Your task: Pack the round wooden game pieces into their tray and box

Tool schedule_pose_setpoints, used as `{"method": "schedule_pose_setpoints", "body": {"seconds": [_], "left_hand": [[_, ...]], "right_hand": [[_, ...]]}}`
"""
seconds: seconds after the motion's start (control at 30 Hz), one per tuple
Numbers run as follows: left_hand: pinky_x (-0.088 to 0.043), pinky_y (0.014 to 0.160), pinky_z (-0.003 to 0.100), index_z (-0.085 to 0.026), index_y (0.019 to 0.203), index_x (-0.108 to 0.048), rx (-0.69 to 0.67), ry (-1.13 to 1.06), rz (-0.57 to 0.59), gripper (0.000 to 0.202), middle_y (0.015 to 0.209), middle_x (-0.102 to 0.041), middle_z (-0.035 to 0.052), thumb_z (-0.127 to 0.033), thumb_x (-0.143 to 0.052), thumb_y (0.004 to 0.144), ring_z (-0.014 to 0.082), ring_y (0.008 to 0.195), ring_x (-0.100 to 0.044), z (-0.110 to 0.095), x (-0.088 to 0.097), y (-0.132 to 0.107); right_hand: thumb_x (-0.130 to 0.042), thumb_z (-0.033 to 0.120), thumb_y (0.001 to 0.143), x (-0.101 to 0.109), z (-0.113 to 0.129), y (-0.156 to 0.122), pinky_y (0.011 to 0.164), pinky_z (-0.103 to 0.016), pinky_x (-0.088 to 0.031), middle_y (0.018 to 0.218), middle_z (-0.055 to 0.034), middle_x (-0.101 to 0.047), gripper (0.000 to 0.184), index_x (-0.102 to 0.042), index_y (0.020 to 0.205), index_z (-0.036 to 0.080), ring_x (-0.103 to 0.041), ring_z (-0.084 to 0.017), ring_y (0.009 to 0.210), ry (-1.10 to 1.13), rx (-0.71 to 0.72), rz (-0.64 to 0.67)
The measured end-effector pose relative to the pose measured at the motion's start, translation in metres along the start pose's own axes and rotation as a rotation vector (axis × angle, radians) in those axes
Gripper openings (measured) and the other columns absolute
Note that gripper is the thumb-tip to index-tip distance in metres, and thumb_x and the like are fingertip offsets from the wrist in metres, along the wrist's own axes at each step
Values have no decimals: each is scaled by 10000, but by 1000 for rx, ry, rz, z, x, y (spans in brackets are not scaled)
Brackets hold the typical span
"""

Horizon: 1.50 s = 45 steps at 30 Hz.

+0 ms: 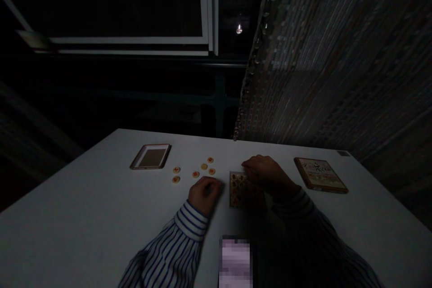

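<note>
Several round xiangqi pieces [195,174] with red characters lie loose on the white table, just beyond my left hand [204,194]. That hand is curled, fingertips brought toward the thumb, and whatever it may hold is hidden. To its right is a shallow clear tray [237,190] filled with rows of pieces, their markings dim in the shadow. My right hand [268,174] reaches over the tray's far right part with its fingers drawn together and covers some of the rows. Whether a piece is between those fingers does not show.
An open shallow box part [150,157] sits at the table's back left. A flat box with a printed lid [320,175] lies at the right. A phone with a blurred screen [235,261] is at the near edge. Beyond the table hang a string curtain [324,54] and a window frame [128,40].
</note>
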<state>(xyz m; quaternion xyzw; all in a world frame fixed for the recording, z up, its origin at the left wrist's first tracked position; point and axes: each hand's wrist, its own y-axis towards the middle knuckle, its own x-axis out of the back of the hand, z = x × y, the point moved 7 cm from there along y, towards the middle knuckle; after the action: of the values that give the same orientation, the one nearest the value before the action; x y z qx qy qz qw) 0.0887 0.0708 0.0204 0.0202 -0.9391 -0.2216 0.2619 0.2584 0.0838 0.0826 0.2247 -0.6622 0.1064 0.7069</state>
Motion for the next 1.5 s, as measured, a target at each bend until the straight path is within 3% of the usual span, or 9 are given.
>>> {"method": "schedule_pose_setpoints", "body": {"seconds": [0.37,1.0,1.27,1.37,1.5], "left_hand": [[-467,689,267,-166,692,-616,-57,17,-143,120,717,-633,34,-239,-525,722,147,722,-595,6,45,2],[-488,668,280,-153,806,-629,110,152,-261,293,798,-658,63,-410,-522,714,168,695,-615,55,100,1],[-476,733,309,-166,873,-624,7,369,-220,276,860,-650,66,-365,-485,742,189,794,-597,69,106,7],[-454,781,329,-171,870,-627,-39,462,-120,254,881,-654,69,-341,-478,754,198,827,-586,82,99,9],[-446,775,341,-163,879,-628,-17,551,-120,281,901,-653,82,-360,-468,760,210,827,-581,104,93,7]], "right_hand": [[-375,243,849,0,23,16,726,-270,-333,858,-62,-636,248,-606,901,172,-537,-164,835,-39,45,44],[-377,250,843,-14,71,45,720,-306,-328,906,-60,-619,246,-586,960,196,-526,-187,873,-57,189,91],[-373,269,837,-21,93,55,684,-318,-336,888,-71,-610,239,-586,897,179,-527,-201,845,-86,249,106],[-386,261,827,-26,100,60,698,-323,-337,895,-73,-605,225,-584,892,176,-519,-201,863,-83,269,107],[-395,263,821,-34,108,68,708,-323,-339,921,-73,-599,229,-584,916,176,-504,-205,903,-69,294,102]]}}
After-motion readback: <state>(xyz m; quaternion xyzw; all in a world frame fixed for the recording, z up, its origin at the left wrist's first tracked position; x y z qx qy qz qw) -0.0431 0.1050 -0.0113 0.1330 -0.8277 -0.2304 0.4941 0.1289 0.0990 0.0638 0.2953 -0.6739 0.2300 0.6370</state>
